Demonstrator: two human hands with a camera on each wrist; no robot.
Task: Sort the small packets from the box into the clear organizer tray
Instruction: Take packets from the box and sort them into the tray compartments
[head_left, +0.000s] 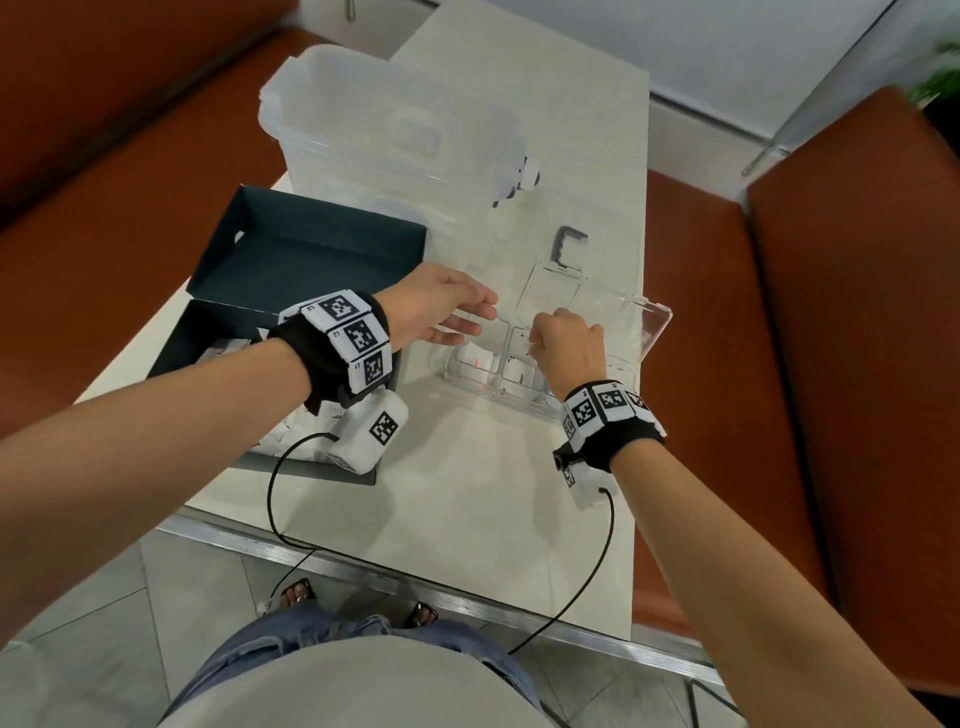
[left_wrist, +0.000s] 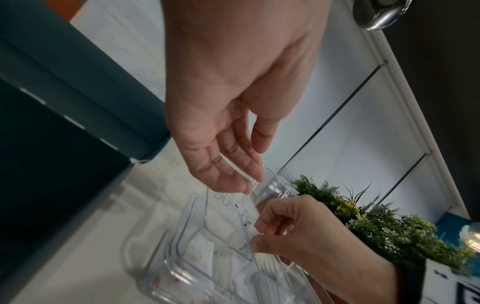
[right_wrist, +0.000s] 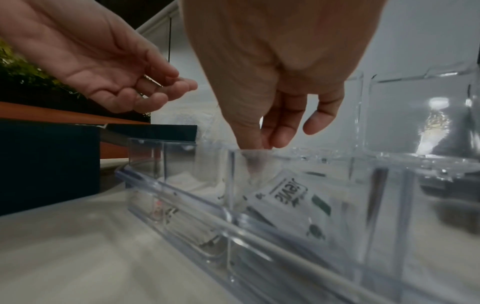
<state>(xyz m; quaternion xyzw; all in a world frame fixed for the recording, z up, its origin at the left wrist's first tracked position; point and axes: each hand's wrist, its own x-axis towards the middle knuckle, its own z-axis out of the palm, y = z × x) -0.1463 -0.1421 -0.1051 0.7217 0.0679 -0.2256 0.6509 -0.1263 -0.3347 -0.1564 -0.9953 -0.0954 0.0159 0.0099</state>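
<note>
Two hands are held over the clear organizer tray (head_left: 644, 332), which sits on the pale counter (head_left: 467, 493). Nearest to the person, the front row of the tray is seen, and white packets (head_left: 480, 361) lie in its left and middle compartments. In the right wrist view, one packet (right_wrist: 288, 197) with dark print is leaned at a tilt inside the middle compartment.

The right hand (head_left: 569, 345) is placed just above that middle compartment, with its fingers (right_wrist: 275, 131) curled and pointed down past the rim. The fingertips are pressed together just above the tilted packet, but whether anything is pinched between them cannot be told. The left hand (head_left: 436, 306) is held beside it, a little to the left and above the tray. Its fingers (left_wrist: 233, 164) are loose and nearly straight, and nothing is held in it. The clear lid of the tray is stood open behind both hands.

To the left of the tray, the dark box (head_left: 311, 260) is laid open on the counter, and more white packets are seen in its near half, partly hidden under the left wrist. Farther back, a big clear plastic bin (head_left: 374, 130) is stood on the counter. Green plants (left_wrist: 376, 222) are seen far off in the left wrist view.
</note>
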